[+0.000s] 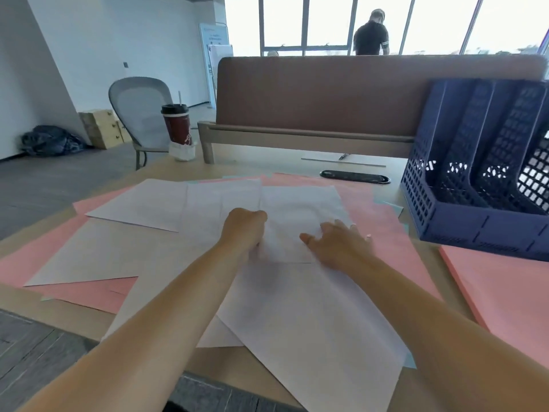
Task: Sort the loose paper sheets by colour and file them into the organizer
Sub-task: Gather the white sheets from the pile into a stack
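Several white sheets (300,316) lie spread and overlapping on the desk, on top of pink sheets (383,215), with pale blue corners (393,207) peeking out beneath. My left hand (245,230) has its fingers curled at the left edge of one white sheet (297,212) in the middle. My right hand (338,243) lies on the same sheet, fingers spread. A dark blue slotted file organizer (478,185) stands at the right. A neat pink stack (505,289) lies in front of it.
A brown desk divider (326,93) runs along the back of the desk. A dark red lidded cup (177,124) stands at the back left, a black cable slot (355,176) behind the papers. A grey chair (142,114) and a person by the windows are beyond.
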The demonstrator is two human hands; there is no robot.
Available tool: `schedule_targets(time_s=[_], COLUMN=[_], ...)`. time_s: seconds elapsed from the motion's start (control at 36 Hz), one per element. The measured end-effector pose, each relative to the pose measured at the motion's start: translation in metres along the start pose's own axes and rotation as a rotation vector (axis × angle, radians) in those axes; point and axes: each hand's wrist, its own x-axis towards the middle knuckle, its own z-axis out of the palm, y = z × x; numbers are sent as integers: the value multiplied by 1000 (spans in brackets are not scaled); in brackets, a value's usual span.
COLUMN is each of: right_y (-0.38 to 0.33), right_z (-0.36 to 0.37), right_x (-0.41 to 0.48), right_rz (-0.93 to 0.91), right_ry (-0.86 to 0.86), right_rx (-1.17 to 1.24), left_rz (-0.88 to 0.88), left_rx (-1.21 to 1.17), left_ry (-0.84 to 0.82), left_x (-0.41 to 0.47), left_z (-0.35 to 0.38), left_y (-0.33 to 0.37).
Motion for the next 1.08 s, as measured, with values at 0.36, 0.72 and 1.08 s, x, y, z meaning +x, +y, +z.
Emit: schedule_targets(time_s=[0.36, 0.72, 1.08], right_y=[4, 21, 26], right_z=[-8, -34, -34], right_x=[-9, -80, -121], right_rz=[-89, 110, 43], right_ry=[3, 40, -55], right_rx=[73, -32, -230], left_rz=[-91, 126, 86], left_rx=[-5, 171, 181], left_ry=[-50, 37, 52], left_x=[25, -56, -110], left_z=[12, -36, -66], left_y=[-1, 2, -21])
